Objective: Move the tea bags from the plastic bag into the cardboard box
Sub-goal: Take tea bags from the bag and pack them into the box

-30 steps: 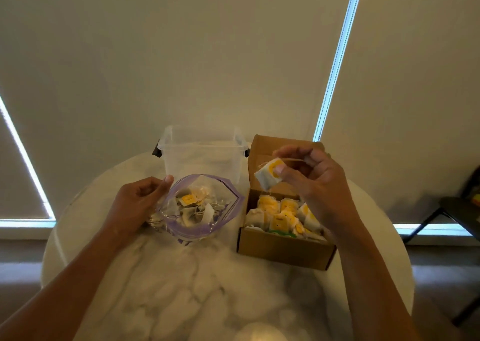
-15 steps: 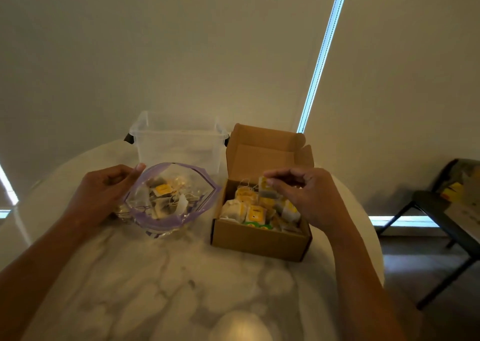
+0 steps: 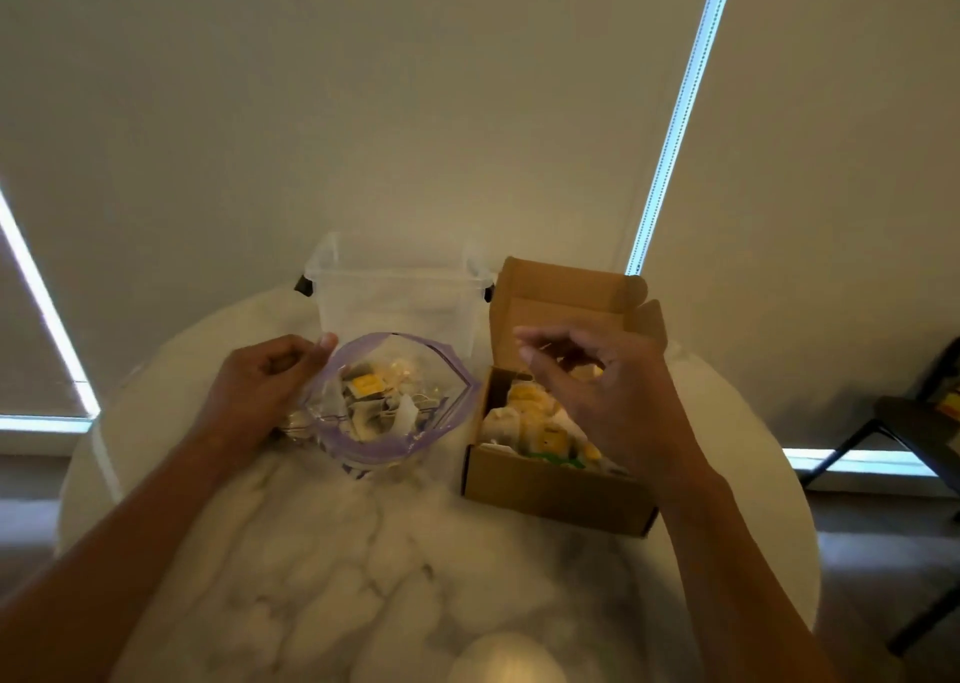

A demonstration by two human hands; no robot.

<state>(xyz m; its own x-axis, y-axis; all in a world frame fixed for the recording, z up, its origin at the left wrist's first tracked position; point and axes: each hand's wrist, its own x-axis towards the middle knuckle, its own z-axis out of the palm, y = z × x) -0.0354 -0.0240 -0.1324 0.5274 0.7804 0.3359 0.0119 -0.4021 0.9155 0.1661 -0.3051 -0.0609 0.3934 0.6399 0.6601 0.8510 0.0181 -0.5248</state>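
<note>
Tea bags [image 3: 366,396]: a loose heap of white sachets with yellow tags inside the plastic bag. More are packed in the cardboard box.
Plastic bag [image 3: 395,456]: clear with a purple rim, mouth gaping wide. It lies on the table just left of the box.
Cardboard box [image 3: 556,492]: brown and open, with its lid [image 3: 561,292] standing up at the back.
Left hand [image 3: 254,391]: curled round the bag's left edge, thumb at the rim.
Right hand [image 3: 613,401]: raised over the box, fingers loosely curled, thumb and forefinger tips close together. I cannot tell whether they pinch a thin string.
Tub [image 3: 400,303]: clear plastic, behind the bag and beside the box lid.
Table [image 3: 363,578]: round, white marble pattern, bearing all three.
Chair [image 3: 914,422]: dark, far right, apart from the table.
Blinds [image 3: 363,110]: pale, behind the table, with bright slits at their edges.
</note>
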